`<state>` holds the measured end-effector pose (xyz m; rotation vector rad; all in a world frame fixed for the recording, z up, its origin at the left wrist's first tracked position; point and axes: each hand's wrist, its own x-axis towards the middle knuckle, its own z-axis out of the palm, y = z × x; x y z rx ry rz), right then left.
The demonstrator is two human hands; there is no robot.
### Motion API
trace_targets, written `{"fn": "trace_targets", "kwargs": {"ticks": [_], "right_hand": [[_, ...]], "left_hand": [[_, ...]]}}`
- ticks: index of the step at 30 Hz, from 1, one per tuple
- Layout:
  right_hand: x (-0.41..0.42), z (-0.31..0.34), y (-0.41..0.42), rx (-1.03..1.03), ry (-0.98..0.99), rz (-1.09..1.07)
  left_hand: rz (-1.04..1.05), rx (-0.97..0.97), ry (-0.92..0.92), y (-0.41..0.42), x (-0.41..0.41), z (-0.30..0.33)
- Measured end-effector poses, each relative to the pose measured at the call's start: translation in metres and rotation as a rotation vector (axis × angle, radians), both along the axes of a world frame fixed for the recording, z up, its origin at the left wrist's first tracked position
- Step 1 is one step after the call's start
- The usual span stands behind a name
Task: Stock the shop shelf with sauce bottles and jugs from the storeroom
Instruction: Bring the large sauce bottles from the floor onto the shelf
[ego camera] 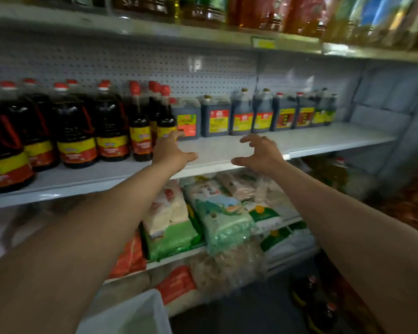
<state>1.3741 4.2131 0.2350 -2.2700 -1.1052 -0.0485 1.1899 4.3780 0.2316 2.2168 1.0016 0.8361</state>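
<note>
Left hand (173, 150): fingers spread, holding nothing, just near the tall sauce bottles (140, 124).
Right hand (260, 153): fingers clawed open, holding nothing, above the shelf (227, 150).
Far: square jugs (215, 116).
Below: rice bags (217, 213).

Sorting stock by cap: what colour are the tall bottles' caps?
Red caps on the tall bottles, head view.

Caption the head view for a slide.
Both hands, left hand and right hand, reach empty toward the square sauce jugs on the middle shelf.
</note>
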Motion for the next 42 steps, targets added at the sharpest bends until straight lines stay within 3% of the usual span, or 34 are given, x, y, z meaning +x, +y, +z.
{"fn": "trace_targets", "kwargs": {"ticks": [10, 18, 29, 42], "right_hand": [[0.108, -0.055, -0.201, -0.133, 0.028, -0.217], [0.163, -0.109, -0.285, -0.121, 0.128, -0.354], [0.286, -0.19, -0.318, -0.191, 0.278, -0.6], [0.41, -0.383, -0.317, -0.237, 0.682, -0.947]], "left_hand": [[-0.241, -0.099, 0.172, -0.174, 0.158, -0.064], [-0.373, -0.061, 0.299, -0.233, 0.246, -0.098], [-0.633, -0.137, 0.437, -0.246, 0.424, -0.189], [-0.937, -0.251, 0.738, -0.234, 0.613, -0.354]]}}
